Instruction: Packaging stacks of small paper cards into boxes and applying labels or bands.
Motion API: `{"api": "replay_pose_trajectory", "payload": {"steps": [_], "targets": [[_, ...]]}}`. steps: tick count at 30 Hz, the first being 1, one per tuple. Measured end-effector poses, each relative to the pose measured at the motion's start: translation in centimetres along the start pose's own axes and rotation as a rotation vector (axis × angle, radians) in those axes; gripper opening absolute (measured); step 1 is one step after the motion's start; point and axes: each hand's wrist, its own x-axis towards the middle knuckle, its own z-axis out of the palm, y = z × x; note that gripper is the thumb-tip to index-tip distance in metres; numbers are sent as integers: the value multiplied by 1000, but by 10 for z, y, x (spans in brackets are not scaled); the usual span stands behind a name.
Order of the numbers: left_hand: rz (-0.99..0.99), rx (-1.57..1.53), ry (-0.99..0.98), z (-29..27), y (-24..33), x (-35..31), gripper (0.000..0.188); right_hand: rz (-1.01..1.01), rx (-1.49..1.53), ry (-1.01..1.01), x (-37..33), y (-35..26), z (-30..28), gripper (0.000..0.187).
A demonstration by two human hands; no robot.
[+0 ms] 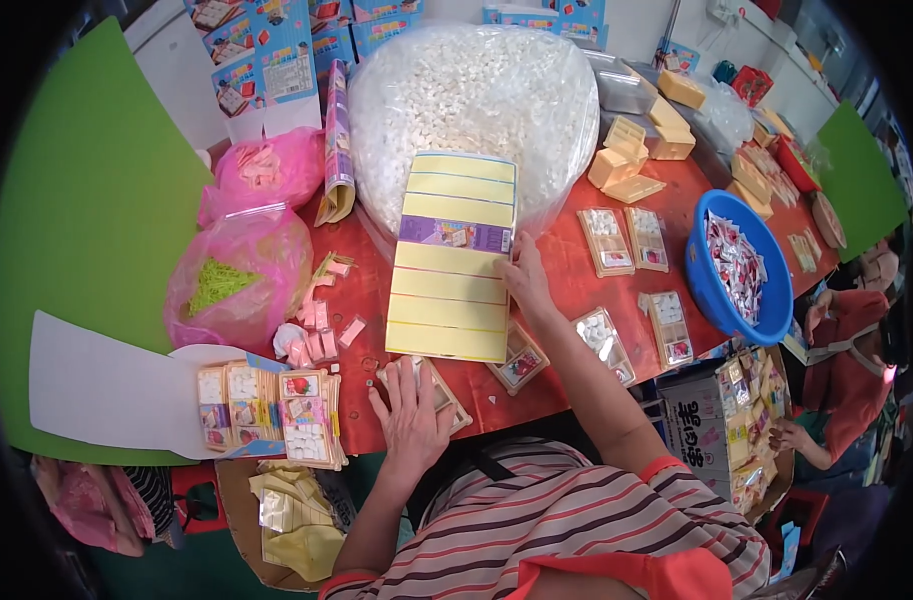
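My right hand (525,275) pinches the right edge of a yellow printed card sheet (452,295), which has thin coloured lines and a purple band across it. The sheet stands tilted in front of a big clear bag of white pieces (467,90). My left hand (415,425) lies with its fingers spread on a small cream compartment tray (450,392) near the table's front edge; its palm hides part of the tray. Just right of it, partly under the sheet, is another tray (522,366) with a red picture piece. Small pink packets (322,335) lie left of the sheet.
At left are pink bags (242,265) and a box of filled trays (267,405). Several filled trays (607,242) lie to the right, beside a blue basin (699,270) of small sachets. Cream trays (667,130) are stacked at the back. Another person (857,350) sits at far right.
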Motion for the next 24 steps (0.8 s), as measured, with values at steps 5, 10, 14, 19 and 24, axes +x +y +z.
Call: {"api": "replay_pose_trajectory", "payload": {"steps": [5, 10, 14, 19, 24], "targets": [[1, -101, 121, -3, -7, 0, 59, 93, 467, -19, -6, -20, 12, 50], [81, -213, 482, -37, -22, 31, 48, 153, 673, -2, -8, -38, 0, 44], [-162, -741, 449, -59, -36, 103, 59, 211, 861, -99, -14, -52, -12, 38], [-363, -1093, 80, -53, -41, 160, 76, 303, 995, -149, -19, -56, -26, 34], [-339, -1696, -124, -38, -33, 162, 49, 357, 1113, -249, -21, -61, -48, 36]]}}
